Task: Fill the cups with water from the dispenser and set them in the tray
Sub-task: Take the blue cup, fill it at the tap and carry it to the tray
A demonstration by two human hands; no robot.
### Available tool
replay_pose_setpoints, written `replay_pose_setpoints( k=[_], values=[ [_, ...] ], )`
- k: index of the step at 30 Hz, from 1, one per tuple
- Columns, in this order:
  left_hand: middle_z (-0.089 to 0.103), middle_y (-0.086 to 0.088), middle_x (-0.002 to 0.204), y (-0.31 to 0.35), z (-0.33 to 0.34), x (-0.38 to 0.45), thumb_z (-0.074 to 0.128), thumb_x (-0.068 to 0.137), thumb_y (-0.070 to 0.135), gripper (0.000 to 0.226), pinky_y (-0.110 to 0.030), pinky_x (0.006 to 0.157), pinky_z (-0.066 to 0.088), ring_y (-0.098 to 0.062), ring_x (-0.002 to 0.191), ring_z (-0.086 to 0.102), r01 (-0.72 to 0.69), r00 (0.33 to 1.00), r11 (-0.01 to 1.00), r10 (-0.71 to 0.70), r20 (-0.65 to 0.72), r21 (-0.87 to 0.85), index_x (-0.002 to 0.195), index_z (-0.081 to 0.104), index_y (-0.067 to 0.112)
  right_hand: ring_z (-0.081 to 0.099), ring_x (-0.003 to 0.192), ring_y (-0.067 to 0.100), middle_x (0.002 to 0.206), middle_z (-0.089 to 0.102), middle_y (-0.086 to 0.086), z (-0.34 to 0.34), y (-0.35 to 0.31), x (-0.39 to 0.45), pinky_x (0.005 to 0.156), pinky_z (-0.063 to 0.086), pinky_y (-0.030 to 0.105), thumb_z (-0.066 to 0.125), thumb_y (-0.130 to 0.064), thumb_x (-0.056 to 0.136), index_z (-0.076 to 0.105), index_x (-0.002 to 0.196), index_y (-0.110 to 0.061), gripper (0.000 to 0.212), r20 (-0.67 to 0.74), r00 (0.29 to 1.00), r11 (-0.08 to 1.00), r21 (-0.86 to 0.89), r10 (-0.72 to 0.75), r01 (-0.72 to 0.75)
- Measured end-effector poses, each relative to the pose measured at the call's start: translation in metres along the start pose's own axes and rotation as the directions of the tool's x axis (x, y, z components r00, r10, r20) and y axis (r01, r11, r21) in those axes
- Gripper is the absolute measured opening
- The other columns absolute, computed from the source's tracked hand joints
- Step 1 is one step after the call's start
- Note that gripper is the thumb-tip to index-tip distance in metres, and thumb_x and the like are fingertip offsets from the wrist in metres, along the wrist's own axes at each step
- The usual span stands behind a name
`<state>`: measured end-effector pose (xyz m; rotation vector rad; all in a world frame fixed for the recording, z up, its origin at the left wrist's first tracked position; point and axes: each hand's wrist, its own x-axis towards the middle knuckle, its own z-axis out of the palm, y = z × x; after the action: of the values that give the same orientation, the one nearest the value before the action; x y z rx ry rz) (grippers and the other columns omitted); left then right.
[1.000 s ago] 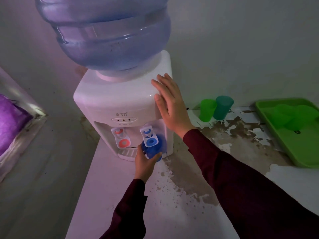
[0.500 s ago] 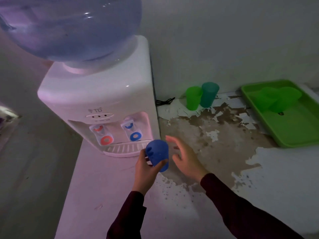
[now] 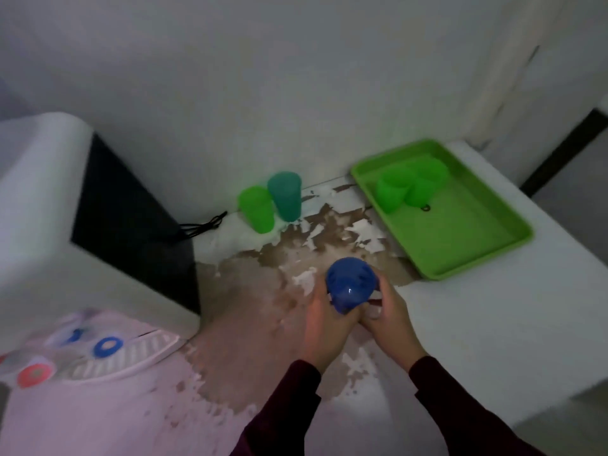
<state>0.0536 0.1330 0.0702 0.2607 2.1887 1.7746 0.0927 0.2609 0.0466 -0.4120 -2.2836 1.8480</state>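
I hold a blue cup (image 3: 350, 288) above the counter between both hands, its mouth facing up at me. My left hand (image 3: 324, 324) wraps its left side and my right hand (image 3: 388, 319) grips the right side. The white water dispenser (image 3: 49, 232) stands at the left, its blue tap (image 3: 107, 346) and red tap (image 3: 34, 373) low in the frame. A green tray (image 3: 473, 251) lies at the right with green cups (image 3: 391, 190) in its far end. A light green cup (image 3: 257, 209) and a teal cup (image 3: 285, 195) stand by the wall.
The white counter (image 3: 493, 340) has a large patch of peeled brown surface (image 3: 250, 291) in the middle. A black cord (image 3: 200, 227) runs behind the dispenser. The counter's right edge drops off beyond the tray. A white wall backs everything.
The blue cup has moved right from under the blue tap. My right hand left the dispenser and joined the left on the cup. My view turned right and down.
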Motion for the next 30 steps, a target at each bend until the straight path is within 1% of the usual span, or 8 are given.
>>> replay_pose_setpoints(
  k=[3,5,7,10,12,16,19,30],
  values=[
    [0.060,0.034,0.105,0.026,0.056,0.045,0.076,0.074,0.028,0.058,-0.019,0.083,0.051,0.010,0.098,0.059,-0.038,0.996,0.999,0.035,0.076,0.034,0.108,0.044,0.063,0.058,0.105,-0.006,0.116,0.059,-0.033,-0.064,0.006,0.037,0.079,0.046,0.005,0.076,-0.004,0.078,0.046,0.122,-0.046,0.068,-0.070,0.997,0.999,-0.026,-0.041,0.039],
    [0.058,0.028,0.114,0.033,0.083,0.068,0.075,0.074,0.039,0.057,-0.020,0.087,0.050,0.008,0.104,0.057,-0.021,0.991,1.000,0.019,0.133,0.014,0.118,0.042,0.053,0.055,0.108,-0.006,0.119,0.055,-0.030,-0.095,0.010,0.056,0.081,0.046,0.007,0.078,-0.013,0.078,0.043,0.125,-0.040,0.064,-0.103,0.992,0.996,-0.058,-0.067,0.061],
    [0.053,0.012,0.130,0.029,0.115,0.091,0.065,0.079,0.055,0.064,-0.026,0.094,0.047,0.000,0.114,0.054,-0.042,0.986,0.989,0.018,0.166,0.143,0.133,0.039,0.033,0.053,0.108,-0.006,0.121,0.051,-0.026,-0.132,0.017,0.080,0.082,0.047,0.010,0.080,-0.017,0.076,0.040,0.127,-0.034,0.067,-0.159,0.984,0.992,-0.102,-0.086,0.070],
    [0.032,-0.008,0.152,0.007,0.145,0.120,0.038,0.086,0.065,0.075,-0.042,0.111,0.032,-0.023,0.139,0.031,-0.118,0.990,0.769,0.039,0.138,0.629,0.145,0.028,0.020,0.051,0.109,-0.009,0.122,0.052,-0.019,-0.176,0.030,0.118,0.081,0.048,0.006,0.083,-0.018,0.072,0.041,0.130,-0.029,0.072,-0.212,0.974,0.991,-0.124,-0.078,0.052],
    [0.021,-0.011,0.156,-0.006,0.156,0.129,0.033,0.089,0.062,0.072,-0.044,0.118,0.015,-0.025,0.146,0.010,-0.160,0.985,0.636,0.052,0.165,0.755,0.146,0.025,0.020,0.053,0.111,0.002,0.126,0.052,-0.006,-0.197,0.038,0.142,0.080,0.051,0.010,0.082,-0.018,0.072,0.042,0.132,-0.021,0.072,-0.245,0.968,0.993,-0.111,-0.053,0.026],
    [0.013,-0.007,0.159,-0.028,0.166,0.126,0.034,0.089,0.056,0.064,-0.049,0.117,0.004,-0.028,0.145,-0.016,-0.221,0.975,0.541,0.097,0.201,0.811,0.142,0.036,0.021,0.051,0.118,0.017,0.130,0.048,-0.005,-0.218,0.055,0.184,0.090,0.056,0.038,0.081,-0.017,0.075,0.041,0.135,-0.015,0.072,-0.290,0.957,0.998,-0.067,0.002,-0.022],
    [0.010,-0.004,0.160,-0.032,0.167,0.124,0.033,0.088,0.052,0.059,-0.048,0.113,0.000,-0.024,0.143,-0.023,-0.211,0.977,0.531,0.095,0.190,0.821,0.139,0.041,0.023,0.049,0.123,0.019,0.131,0.047,-0.005,-0.219,0.059,0.212,0.098,0.051,0.049,0.080,-0.013,0.076,0.039,0.137,-0.014,0.073,-0.297,0.955,0.999,-0.036,0.025,-0.037],
    [0.010,-0.002,0.160,-0.030,0.169,0.123,0.029,0.090,0.051,0.057,-0.047,0.113,-0.002,-0.023,0.143,-0.023,-0.179,0.984,0.497,0.069,0.167,0.849,0.136,0.045,0.022,0.045,0.129,0.022,0.142,0.043,0.007,-0.220,0.063,0.255,0.104,0.046,0.050,0.076,-0.008,0.078,0.033,0.141,-0.014,0.076,-0.316,0.947,0.997,-0.031,0.054,-0.067]
  ],
)
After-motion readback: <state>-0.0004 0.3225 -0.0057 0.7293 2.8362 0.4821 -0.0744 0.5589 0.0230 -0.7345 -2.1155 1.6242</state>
